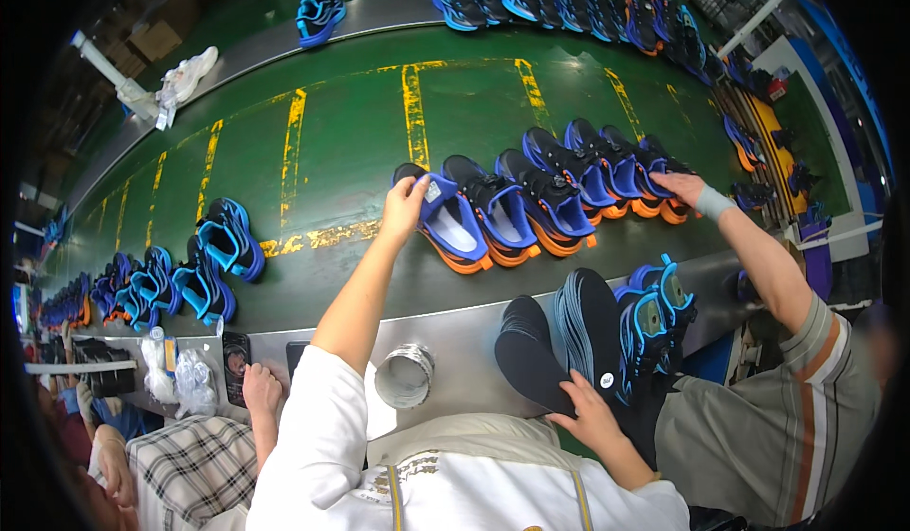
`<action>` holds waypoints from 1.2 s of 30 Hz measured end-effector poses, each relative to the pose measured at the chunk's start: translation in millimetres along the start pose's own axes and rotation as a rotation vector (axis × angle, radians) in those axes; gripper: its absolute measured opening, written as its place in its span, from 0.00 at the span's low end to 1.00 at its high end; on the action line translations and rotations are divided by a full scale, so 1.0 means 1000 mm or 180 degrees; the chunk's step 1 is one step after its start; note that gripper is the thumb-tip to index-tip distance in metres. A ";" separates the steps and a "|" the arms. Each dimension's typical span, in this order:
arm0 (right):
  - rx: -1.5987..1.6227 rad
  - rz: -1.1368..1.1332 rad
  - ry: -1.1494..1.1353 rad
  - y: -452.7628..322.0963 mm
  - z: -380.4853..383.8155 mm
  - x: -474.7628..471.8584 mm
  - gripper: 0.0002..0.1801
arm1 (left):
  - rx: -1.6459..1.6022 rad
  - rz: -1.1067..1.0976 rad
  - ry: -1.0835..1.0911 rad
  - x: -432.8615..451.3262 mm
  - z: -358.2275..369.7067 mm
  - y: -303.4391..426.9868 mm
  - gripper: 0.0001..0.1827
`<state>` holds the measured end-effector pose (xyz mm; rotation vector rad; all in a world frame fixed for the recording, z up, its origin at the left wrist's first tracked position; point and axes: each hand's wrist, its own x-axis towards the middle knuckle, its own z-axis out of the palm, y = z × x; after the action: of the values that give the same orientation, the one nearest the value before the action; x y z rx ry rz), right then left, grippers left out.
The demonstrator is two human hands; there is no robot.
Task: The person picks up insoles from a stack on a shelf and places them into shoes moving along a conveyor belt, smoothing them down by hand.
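Note:
My left hand (pixel 407 207) pinches the raised blue tongue (pixel 439 193) of a black and blue sneaker with an orange sole (pixel 462 236), the leftmost in a row on the green conveyor belt. A white lining shows inside that shoe. My right hand (pixel 586 414) rests its fingers on the lower end of a black insole (pixel 530 360), part of a fanned stack on the metal ledge. Beside it stands a second stack of black insoles (pixel 593 310), with a round white sticker near its lower end.
A co-worker's hand (pixel 679 186) touches the row's far right shoes. Blue-trimmed sneakers (pixel 650 310) stand right of the insoles. A roll of tape (pixel 404 376) and a phone (pixel 237 367) lie on the ledge. More sneakers (pixel 231 239) stand left on the belt; another person sits at left.

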<state>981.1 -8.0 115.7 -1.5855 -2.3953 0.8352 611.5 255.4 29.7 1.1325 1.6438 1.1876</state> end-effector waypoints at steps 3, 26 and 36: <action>-0.0431 -0.0787 0.1074 -0.022 -0.054 0.035 0.22 | -0.0636 -0.0617 -0.0307 -0.010 0.001 0.023 0.18; -0.1266 -0.0432 -0.0523 -0.089 0.004 0.292 0.16 | 0.0298 -0.0065 -0.0681 -0.021 -0.014 0.021 0.15; -0.1202 -0.1589 -0.0626 -0.055 0.044 0.328 0.06 | 0.0195 0.0013 -0.0312 -0.025 -0.004 0.007 0.12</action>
<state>777.5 250.1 50.4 -0.9378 -3.0365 0.4762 616.3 231.8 40.2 1.2138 1.6134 1.0737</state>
